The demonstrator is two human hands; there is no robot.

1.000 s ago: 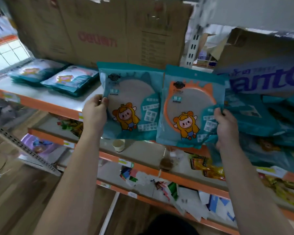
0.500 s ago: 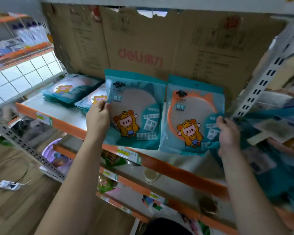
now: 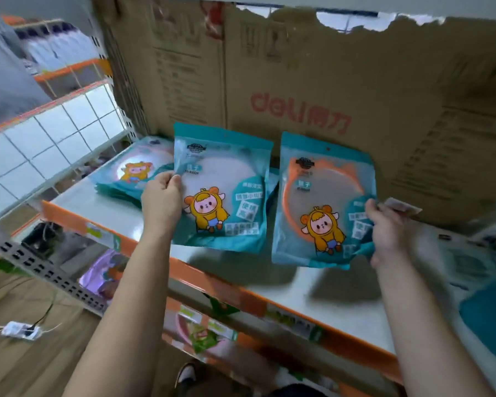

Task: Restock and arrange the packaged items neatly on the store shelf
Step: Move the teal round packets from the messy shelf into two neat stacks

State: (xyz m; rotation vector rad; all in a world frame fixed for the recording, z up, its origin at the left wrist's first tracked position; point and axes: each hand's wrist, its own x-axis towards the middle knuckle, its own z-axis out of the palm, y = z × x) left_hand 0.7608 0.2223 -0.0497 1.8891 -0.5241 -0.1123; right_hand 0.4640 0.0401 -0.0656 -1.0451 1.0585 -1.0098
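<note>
While my left hand (image 3: 161, 202) pinches the left packet (image 3: 226, 196) by its left edge, thumb on the front, my right hand (image 3: 387, 227) grips the right packet (image 3: 321, 202) at its right edge, fingers curled round it. Both packets hang upright, side by side, just above the shelf (image 3: 298, 285), before a cardboard box (image 3: 298, 81). A stack (image 3: 129, 173) of like packets lies flat at the shelf's left end.

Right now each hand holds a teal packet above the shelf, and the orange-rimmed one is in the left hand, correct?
Not quite. The head view shows the orange-rimmed packet in the right hand; the left hand holds the packet without an orange rim. Each is indeed held above the shelf.
</note>
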